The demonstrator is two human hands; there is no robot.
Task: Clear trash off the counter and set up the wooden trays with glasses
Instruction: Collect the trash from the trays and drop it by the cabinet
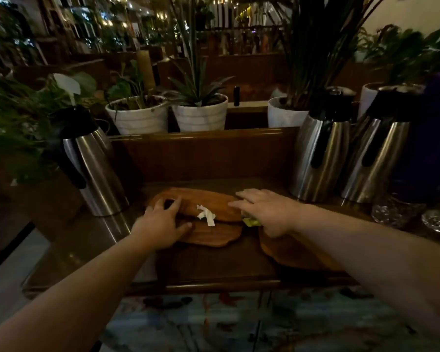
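We see both of our arms reaching over a dark wooden counter (206, 270) toward a stack of wooden trays. The top tray (206, 203) is a rounded slab whose long axis runs left to right across the counter, parallel to the raised back panel behind it. A second tray (211, 236) pokes out from under its near edge, long axis the same way. A third tray (290, 252) lies just right of the top tray and nearer to us, partly under our right forearm.

A crumpled scrap of white paper (206, 215) sits on the near edge of the top tray, its long axis running diagonally from far-left to near-right. A small yellow-green wrapper (250, 221) lies at the top tray's right end, just under our right hand; we cannot tell which way it points.

Our left hand (160, 219) rests on the top tray's left end, fingers loosely spread and curled over the wood, thumb lying toward the paper. Our right hand (264, 209) hovers over the tray's right end, palm down, fingers spread and pointing left; whether they touch the wrapper we cannot tell.

Left of the top tray stands one steel jug (94, 168); right of it stand two more (320, 153) (376, 158). Behind the tray, past the back panel, are white plant pots (200, 115).
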